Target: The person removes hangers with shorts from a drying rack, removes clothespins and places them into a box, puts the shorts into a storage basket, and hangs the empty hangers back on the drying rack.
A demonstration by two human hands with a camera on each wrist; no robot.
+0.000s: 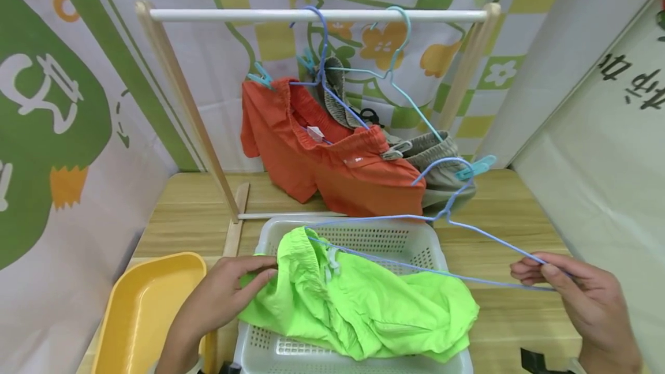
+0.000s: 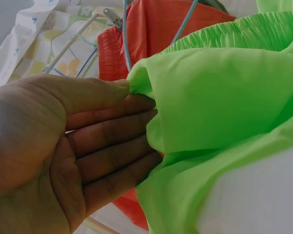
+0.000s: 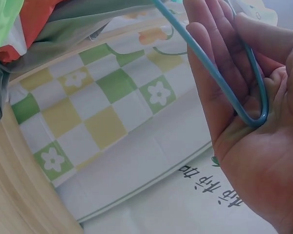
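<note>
Bright green shorts (image 1: 374, 305) with a gathered waistband and white drawstring lie over the white basket (image 1: 441, 253). My left hand (image 1: 223, 290) pinches their left edge; the left wrist view shows the thumb on the green cloth (image 2: 210, 97) with the fingers behind it. A blue wire hanger (image 1: 447, 212) reaches across, its left end at the waistband opening and its hook upward. On the right, my right hand (image 1: 587, 287) grips the hanger's other end; in the right wrist view the bent wire corner (image 3: 254, 119) lies across the palm, under the thumb.
Behind the basket stands a rack with a white rail (image 1: 218, 15). Red shorts (image 1: 312, 154) and grey-green shorts (image 1: 447, 178) hang there on hangers with clips (image 1: 262, 75). A yellow tray (image 1: 140, 310) sits at the left of the wooden table (image 1: 499, 305).
</note>
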